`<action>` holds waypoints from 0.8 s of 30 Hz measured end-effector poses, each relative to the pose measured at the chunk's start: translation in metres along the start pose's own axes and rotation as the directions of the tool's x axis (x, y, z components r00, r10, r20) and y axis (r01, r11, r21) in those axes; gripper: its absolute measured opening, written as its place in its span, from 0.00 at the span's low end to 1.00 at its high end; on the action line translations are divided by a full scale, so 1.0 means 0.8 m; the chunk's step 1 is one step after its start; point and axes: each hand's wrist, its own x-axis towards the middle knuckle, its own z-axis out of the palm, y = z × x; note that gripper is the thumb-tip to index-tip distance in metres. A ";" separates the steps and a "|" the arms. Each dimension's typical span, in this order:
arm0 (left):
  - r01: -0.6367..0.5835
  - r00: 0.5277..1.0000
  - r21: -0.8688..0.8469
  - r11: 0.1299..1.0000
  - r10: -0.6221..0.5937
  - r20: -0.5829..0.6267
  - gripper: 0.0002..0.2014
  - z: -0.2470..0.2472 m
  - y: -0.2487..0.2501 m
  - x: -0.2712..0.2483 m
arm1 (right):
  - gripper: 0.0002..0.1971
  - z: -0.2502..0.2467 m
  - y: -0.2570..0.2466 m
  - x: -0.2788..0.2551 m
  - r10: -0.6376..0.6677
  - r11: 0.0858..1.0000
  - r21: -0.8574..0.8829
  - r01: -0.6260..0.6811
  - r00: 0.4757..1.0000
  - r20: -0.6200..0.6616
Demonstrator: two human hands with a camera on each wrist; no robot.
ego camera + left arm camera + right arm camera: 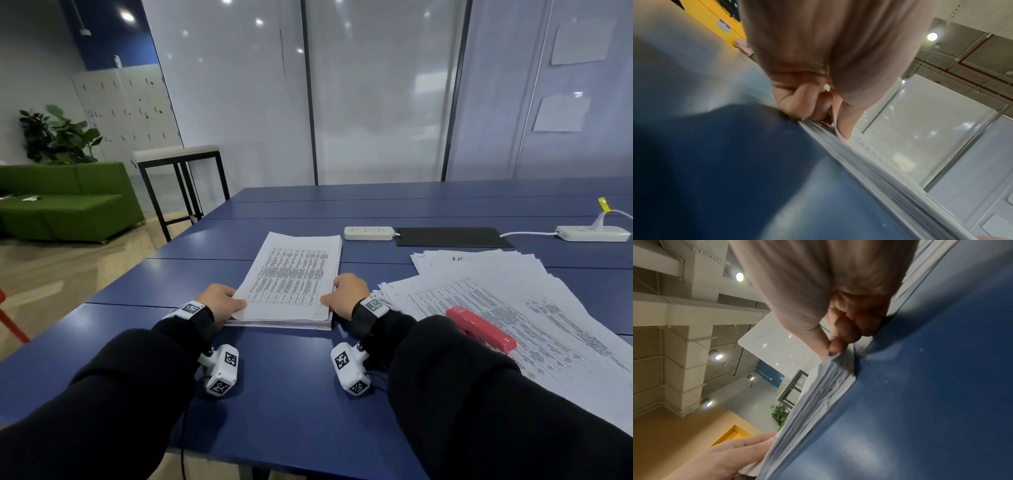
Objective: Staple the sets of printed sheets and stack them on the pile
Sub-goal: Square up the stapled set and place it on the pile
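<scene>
A thick pile of printed sheets (291,277) lies on the blue table (291,394) in front of me. My left hand (234,302) holds its near left corner, thumb on the top sheets and fingers curled at the edge (813,105). My right hand (331,298) pinches the near right corner between thumb and forefinger (835,345), lifting the top sheets a little off the pile's edge (818,394). A red stapler (481,329) rests on a spread of loose printed sheets (513,291) to the right, apart from both hands.
Behind the pile lie a white power strip (368,233), a black mat (452,236) and a second power strip (592,233) with a cable. The table's left edge drops to the floor; a tall stool and a green sofa stand beyond.
</scene>
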 end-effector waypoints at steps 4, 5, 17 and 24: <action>-0.006 1.000 0.015 1.000 0.006 0.001 0.07 0.000 -0.001 0.003 | 0.08 -0.002 -0.001 -0.003 0.003 1.000 0.004 -0.003 1.000 -0.005; -0.004 1.000 0.021 1.000 0.004 0.006 0.06 0.000 -0.002 0.004 | 0.07 -0.003 0.000 -0.004 0.000 1.000 0.000 0.000 1.000 -0.006; -0.042 0.997 0.013 0.999 0.042 -0.059 0.14 0.003 0.009 0.004 | 0.20 -0.014 0.000 -0.012 0.051 0.997 0.062 -0.052 0.999 0.014; -0.031 0.996 -0.073 0.997 0.024 -0.086 0.07 -0.005 0.007 -0.001 | 0.14 -0.004 -0.003 -0.012 0.037 0.999 0.028 -0.040 0.996 0.085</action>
